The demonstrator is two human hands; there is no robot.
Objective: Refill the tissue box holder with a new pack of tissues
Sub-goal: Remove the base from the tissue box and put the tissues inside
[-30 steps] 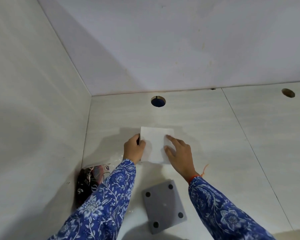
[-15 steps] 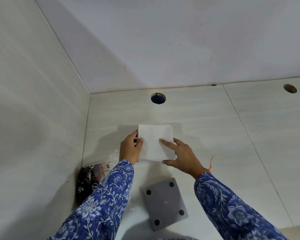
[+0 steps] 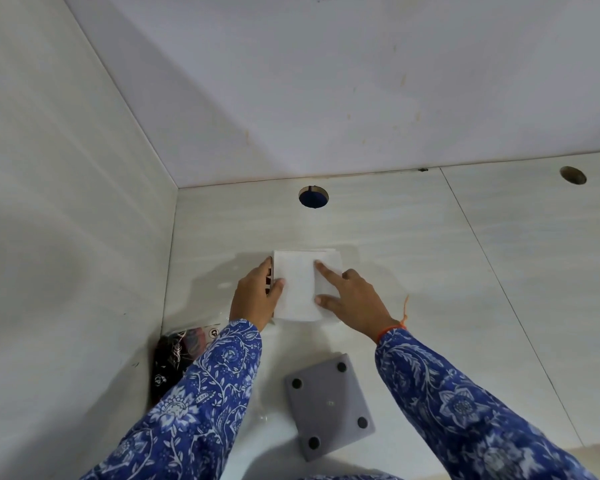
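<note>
A white stack of tissues (image 3: 297, 289) sits in the tissue box holder, of which only a dark patterned strip (image 3: 268, 280) shows on the left side. My left hand (image 3: 255, 297) clasps that left side, with the thumb lying on top of the tissues. My right hand (image 3: 355, 303) rests flat on the right part of the stack, index finger and thumb spread apart on the paper. The holder's grey square base (image 3: 329, 403), with black feet at its corners, lies upside down on the counter nearer to me.
A crumpled dark plastic wrapper (image 3: 174, 358) lies in the left corner against the side wall (image 3: 66, 271). The pale counter has a round hole (image 3: 313, 196) behind the tissues and another hole (image 3: 573, 175) at far right. A wall rises behind.
My right hand has turned and spread across the top of the tissues, its index finger now pointing at the stack's middle. My left hand keeps its hold on the left side.
</note>
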